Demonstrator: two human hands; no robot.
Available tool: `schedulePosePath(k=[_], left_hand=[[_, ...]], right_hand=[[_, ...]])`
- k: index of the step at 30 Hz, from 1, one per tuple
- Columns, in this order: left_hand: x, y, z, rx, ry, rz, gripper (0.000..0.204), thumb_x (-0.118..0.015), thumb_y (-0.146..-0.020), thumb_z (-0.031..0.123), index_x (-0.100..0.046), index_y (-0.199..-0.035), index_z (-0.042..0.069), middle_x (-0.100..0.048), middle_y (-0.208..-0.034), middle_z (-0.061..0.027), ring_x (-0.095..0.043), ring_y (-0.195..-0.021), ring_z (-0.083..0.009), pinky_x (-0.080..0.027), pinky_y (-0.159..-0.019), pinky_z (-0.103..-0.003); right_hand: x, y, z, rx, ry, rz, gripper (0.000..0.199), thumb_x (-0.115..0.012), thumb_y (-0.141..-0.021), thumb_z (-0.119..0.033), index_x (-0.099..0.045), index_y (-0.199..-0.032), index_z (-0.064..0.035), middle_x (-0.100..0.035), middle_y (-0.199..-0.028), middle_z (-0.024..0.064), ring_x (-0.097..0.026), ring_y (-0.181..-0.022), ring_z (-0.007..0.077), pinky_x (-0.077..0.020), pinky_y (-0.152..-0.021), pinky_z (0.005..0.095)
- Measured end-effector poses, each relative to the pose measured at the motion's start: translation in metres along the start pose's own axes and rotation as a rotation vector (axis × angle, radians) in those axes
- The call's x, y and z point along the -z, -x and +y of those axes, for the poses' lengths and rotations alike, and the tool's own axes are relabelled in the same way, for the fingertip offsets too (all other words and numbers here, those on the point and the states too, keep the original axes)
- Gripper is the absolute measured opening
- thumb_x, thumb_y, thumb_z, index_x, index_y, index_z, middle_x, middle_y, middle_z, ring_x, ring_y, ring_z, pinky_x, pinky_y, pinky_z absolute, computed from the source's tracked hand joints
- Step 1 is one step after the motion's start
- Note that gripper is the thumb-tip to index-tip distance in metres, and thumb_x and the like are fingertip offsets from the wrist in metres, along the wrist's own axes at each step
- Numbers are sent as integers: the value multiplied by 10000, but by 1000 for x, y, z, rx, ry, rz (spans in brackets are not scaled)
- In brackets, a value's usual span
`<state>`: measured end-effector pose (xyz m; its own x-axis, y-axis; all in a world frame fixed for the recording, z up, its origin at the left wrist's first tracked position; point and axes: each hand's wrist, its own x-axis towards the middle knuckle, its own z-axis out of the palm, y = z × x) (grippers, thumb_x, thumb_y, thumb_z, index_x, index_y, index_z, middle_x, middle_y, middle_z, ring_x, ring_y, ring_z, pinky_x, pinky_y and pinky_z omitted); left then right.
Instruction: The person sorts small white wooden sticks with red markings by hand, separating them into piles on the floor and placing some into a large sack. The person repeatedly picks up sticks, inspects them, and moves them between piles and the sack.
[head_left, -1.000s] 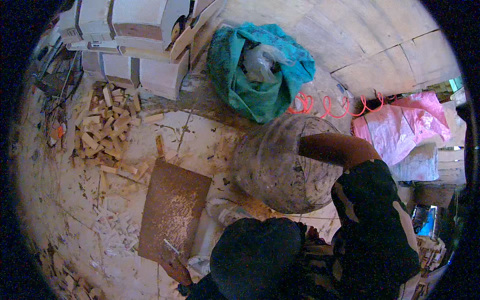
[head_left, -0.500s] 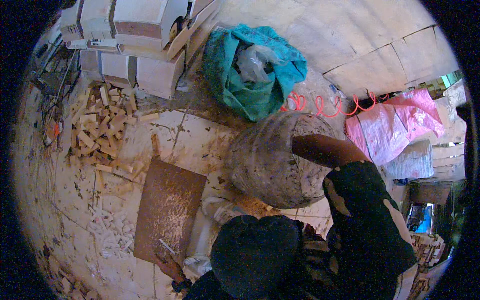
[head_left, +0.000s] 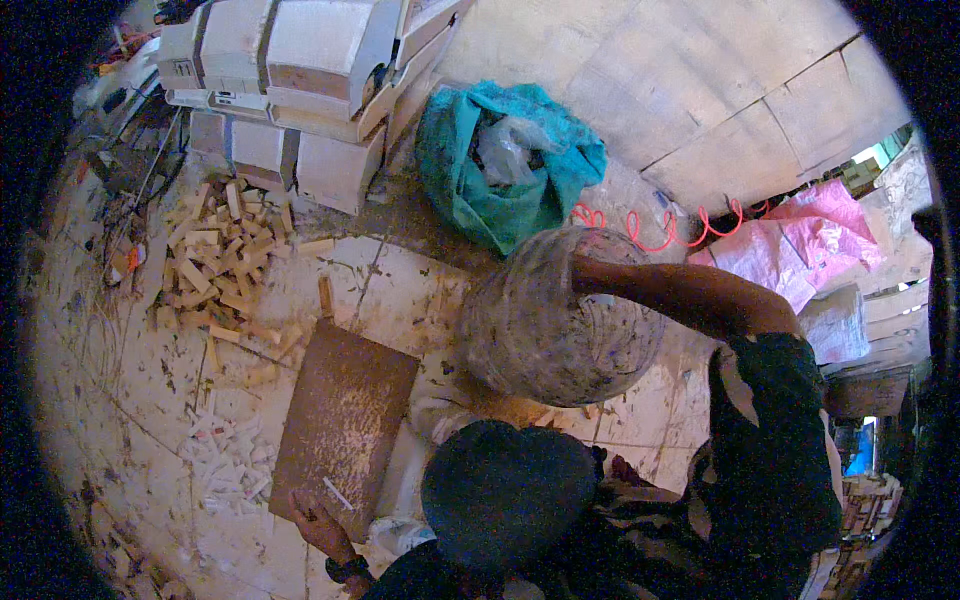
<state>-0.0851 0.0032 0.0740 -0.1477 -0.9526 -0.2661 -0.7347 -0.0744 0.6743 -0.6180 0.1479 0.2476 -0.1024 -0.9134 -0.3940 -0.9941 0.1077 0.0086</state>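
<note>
Grey, stained, round-bodied container (head_left: 530,330): one, at the end of the right forearm (head_left: 690,290), which crosses it from the right. Right hand: lost to me at the container's upper part; whether it grasps anything I cannot tell.

Left hand (head_left: 312,517): at the near edge of a brown board (head_left: 350,410), wrist in a dark band (head_left: 348,568). Its fingers are blurred, so I cannot tell whether they grip the board. White stick (head_left: 338,493): on the board, just right of that hand.

Cap (head_left: 505,490): dark, between the two arms, covering my view of what lies beneath.

Floor (head_left: 140,370): pale, tiled, dirt-spotted. Beyond the left hand, white offcuts (head_left: 232,455), then heaped wood blocks (head_left: 225,260); farther out, pale boxes (head_left: 320,50), cut off by the lens rim.

Beyond the right hand: teal sack (head_left: 480,215) holding clear plastic (head_left: 508,150), contents otherwise unreadable. Past the right forearm: red coiled hose (head_left: 655,246) and pink sack (head_left: 810,250). Far right: dim clutter, too dark to itemise.
</note>
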Motion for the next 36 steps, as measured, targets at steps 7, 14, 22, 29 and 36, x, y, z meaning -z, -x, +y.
schedulePosePath(k=[7,14,22,29,36], left_hand=[[-22,-24,52,-178,312,-132,460,-512,-851,90,-414,-1282,-42,-463,-1290,-205,-442,-1203,-306,-337,-1011,-382],[-8,-19,150,-163,579,-666,436,-556,-854,115,-449,-1260,-3,-490,-1270,-159,-471,-1179,-262,-352,-1006,-357],[-51,-3,198,-353,1259,-1047,593,-629,-817,299,-372,-1279,29,-437,-1305,-143,-445,-1171,-212,-398,-942,-355],[-3,-42,85,171,1741,-521,333,-522,-863,392,-569,-948,73,-628,-833,-75,-604,-699,-182,-503,-566,-302],[7,-50,-8,427,1823,47,310,-515,-846,387,-560,-893,84,-609,-803,-68,-584,-671,-184,-492,-591,-321]], right_hand=[[61,84,-12,-452,-558,-198,230,-547,-795,-278,-597,-768,-56,-594,-673,85,-571,-561,209,-481,-532,374],[117,138,-55,-740,-1074,-92,123,-584,-687,-124,-551,-710,-8,-546,-651,52,-530,-495,142,-422,-410,269],[61,-50,-179,369,-905,-250,271,-676,-613,-250,-594,-817,-93,-601,-744,52,-572,-713,212,-415,-697,362],[-17,-171,-331,318,-1366,-656,346,-608,-768,-408,-593,-859,-74,-618,-739,63,-556,-516,129,-425,-390,235],[-64,-224,-407,-121,-1529,-1205,437,-491,-859,-499,-574,-907,-73,-585,-664,37,-538,-496,124,-425,-375,248]])
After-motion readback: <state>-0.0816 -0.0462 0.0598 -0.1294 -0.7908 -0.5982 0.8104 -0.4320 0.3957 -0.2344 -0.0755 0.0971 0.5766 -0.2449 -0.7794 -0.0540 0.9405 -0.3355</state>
